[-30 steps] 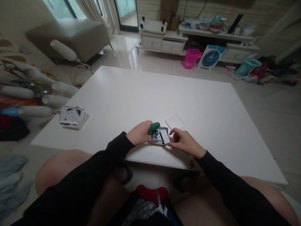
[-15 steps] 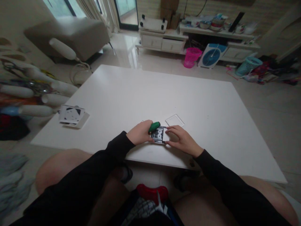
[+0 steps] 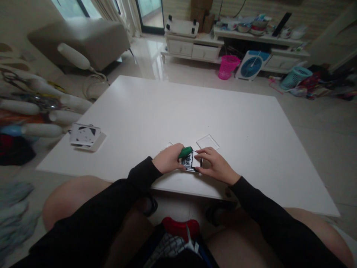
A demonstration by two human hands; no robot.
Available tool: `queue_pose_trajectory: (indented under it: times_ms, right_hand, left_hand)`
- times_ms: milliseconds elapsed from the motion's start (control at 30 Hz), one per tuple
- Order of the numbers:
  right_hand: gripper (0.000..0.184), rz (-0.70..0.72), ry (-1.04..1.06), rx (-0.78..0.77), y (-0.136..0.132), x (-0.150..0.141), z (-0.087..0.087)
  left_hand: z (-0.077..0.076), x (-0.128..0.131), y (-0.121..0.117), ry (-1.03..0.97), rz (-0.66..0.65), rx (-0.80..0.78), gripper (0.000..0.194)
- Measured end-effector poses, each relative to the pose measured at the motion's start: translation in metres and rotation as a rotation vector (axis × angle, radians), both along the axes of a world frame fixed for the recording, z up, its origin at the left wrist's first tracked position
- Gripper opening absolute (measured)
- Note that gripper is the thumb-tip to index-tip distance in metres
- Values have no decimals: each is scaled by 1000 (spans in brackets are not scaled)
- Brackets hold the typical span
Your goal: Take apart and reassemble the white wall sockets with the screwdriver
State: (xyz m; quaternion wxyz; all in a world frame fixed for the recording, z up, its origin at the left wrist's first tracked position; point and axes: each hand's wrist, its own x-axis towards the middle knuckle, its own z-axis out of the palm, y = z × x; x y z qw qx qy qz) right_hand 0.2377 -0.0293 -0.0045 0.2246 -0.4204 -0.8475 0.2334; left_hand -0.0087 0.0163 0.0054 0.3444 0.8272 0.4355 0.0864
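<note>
My left hand [image 3: 169, 158] is closed round a green-handled tool [image 3: 185, 152], whose thin dark tip points right; its exact kind I cannot make out. The same hand's thumb rests on the near left edge of a small flat black-and-white patterned panel [image 3: 187, 160]. From the right, my right hand [image 3: 217, 163] grips that panel between thumb and fingers, at its white end. Just beyond my right hand a clear rectangular frame [image 3: 208, 142] lies on the white table [image 3: 195, 108]. Part of another clear piece [image 3: 169, 144] shows behind my left hand.
A white box [image 3: 86, 136] with a dark pattern stands at the table's left edge. White rounded posts [image 3: 41, 131] and tangled items crowd the left side. Past the table are a pink basket [image 3: 228, 67], a blue-and-white fan [image 3: 252, 65] and a low cabinet [image 3: 181, 48].
The panel and the green tool have shifted slightly right, and the tool's thin tip now shows. More of the clear piece behind my left hand is visible.
</note>
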Motion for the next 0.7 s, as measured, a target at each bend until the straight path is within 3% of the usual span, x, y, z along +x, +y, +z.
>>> queue_pose_trajectory:
  times_ms: [700]
  right_hand:
    - [20, 66, -60, 58, 4, 3, 3]
  left_hand:
    - [2, 1, 0, 46, -26, 29, 49]
